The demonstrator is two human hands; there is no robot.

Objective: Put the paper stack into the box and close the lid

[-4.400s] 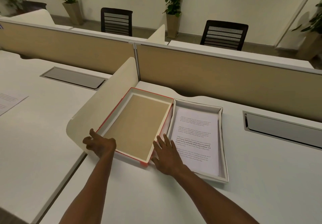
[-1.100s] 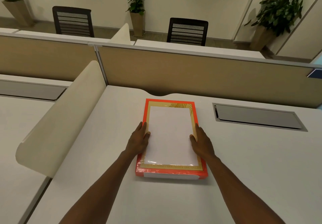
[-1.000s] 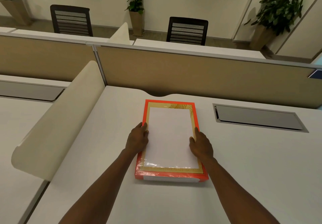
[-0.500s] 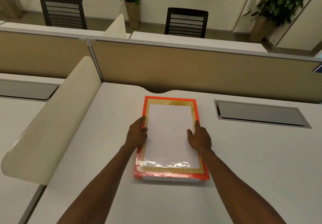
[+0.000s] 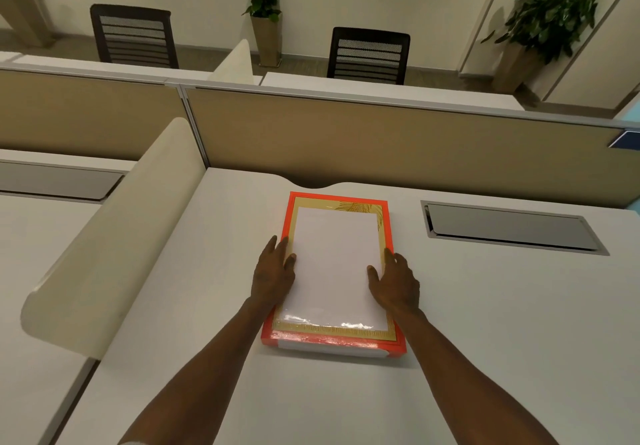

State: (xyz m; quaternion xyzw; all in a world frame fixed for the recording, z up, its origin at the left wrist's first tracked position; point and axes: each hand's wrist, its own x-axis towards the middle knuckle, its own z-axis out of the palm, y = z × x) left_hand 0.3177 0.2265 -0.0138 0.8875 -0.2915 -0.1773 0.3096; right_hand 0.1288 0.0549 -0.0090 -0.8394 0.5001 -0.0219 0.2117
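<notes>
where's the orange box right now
The flat orange cardboard box, lid on, lies mid-desk in the head view between both hands, left of the grey metal cable hatch.

Two bare forearms, no sleeves over them. Left hand [image 5: 273, 276] and right hand [image 5: 396, 283] are bare. No rings or watch visible.

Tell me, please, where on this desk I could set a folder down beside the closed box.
Bare desk lies right of the red box, below the grey cable hatch. Another bare patch runs between the box and the cream side divider. It is crowded only at the box, where the left hand and right hand rest.
</notes>
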